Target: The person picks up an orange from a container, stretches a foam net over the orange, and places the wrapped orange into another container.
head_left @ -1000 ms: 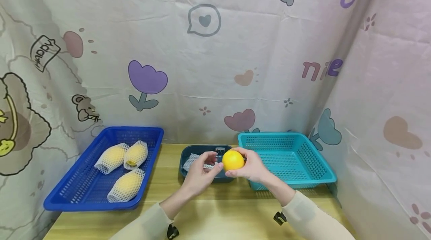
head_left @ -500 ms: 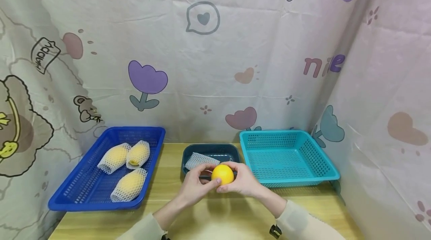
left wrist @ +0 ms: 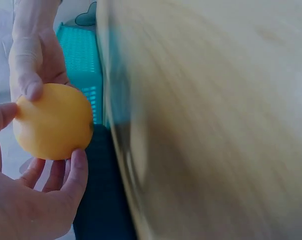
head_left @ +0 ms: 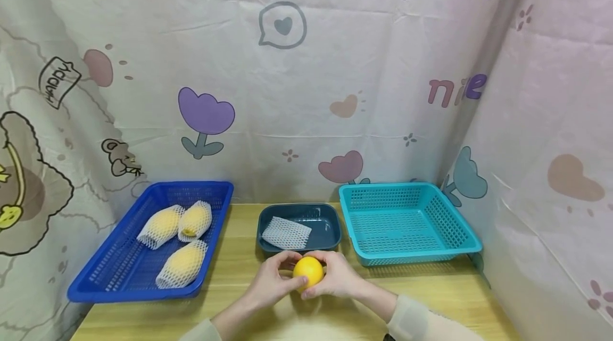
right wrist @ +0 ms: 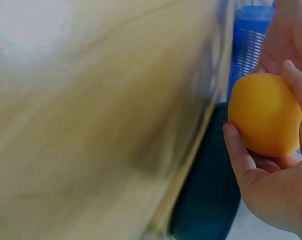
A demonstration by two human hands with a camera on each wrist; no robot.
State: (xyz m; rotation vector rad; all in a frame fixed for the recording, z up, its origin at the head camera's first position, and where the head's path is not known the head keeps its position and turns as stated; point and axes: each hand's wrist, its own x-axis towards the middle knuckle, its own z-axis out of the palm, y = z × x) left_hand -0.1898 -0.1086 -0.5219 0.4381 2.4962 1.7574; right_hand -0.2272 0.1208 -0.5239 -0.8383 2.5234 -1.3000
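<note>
Both hands hold one smooth, round yellow-orange fruit (head_left: pixel 308 271) above the table, close to its near part. My left hand (head_left: pixel 269 280) grips the fruit from the left with thumb and fingers, while my right hand (head_left: pixel 338 275) grips it from the right. In the left wrist view the fruit (left wrist: pixel 55 122) sits between the fingertips of both hands. The right wrist view also shows the fruit (right wrist: pixel 264 116) with fingers curled under it. Just beyond the hands, a white foam net sleeve (head_left: pixel 286 233) lies flat in a dark teal tray (head_left: pixel 325 226).
At left stands a blue basket (head_left: pixel 136 294) with three yellow fruits (head_left: pixel 184 265) in white foam nets. A turquoise basket (head_left: pixel 399 226) stands at right, beside the dark tray. A printed curtain (head_left: pixel 287 75) hangs behind the wooden table (head_left: pixel 239 256).
Both hands have brought the fruit from above the dark tray toward the body and slightly left. The foam net in the tray has come into full view.
</note>
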